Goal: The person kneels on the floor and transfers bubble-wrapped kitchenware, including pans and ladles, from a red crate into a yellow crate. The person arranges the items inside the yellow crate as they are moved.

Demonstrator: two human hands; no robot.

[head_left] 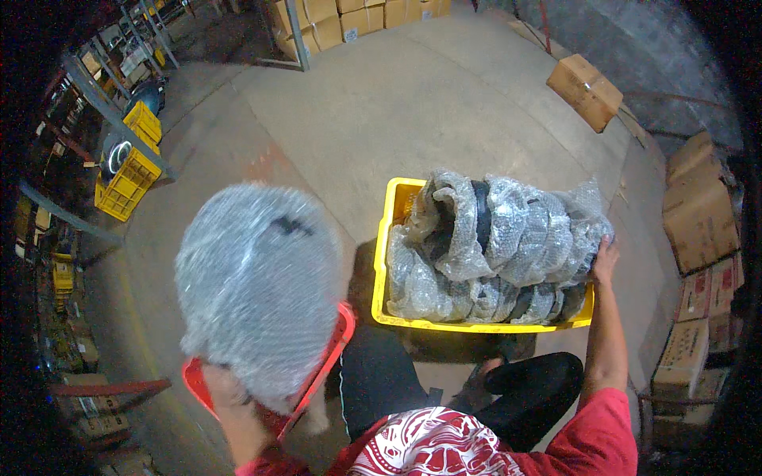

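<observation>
A large round bundle in clear bubble wrap (258, 278) is raised over a red bin (337, 333) on my left. My left hand (226, 387) grips its lower edge; motion smears the fingers. To the right stands a yellow crate (381, 278) packed with bubble-wrapped round parts (520, 230), dark where the wrap gapes. They lie in two rows, and the far row rises above the rim. At this row's right end, my right hand (606, 260) is closed against the outermost wrapped part, its fingertips partly hidden. What the wrap encloses is hard to make out.
Yellow crates (127, 182) and metal racking (99, 99) line the left side. Cartons (361, 20) are stacked at the far end. A single carton (586, 89) sits on the concrete floor at far right, and more cartons (702, 218) stand along the right edge.
</observation>
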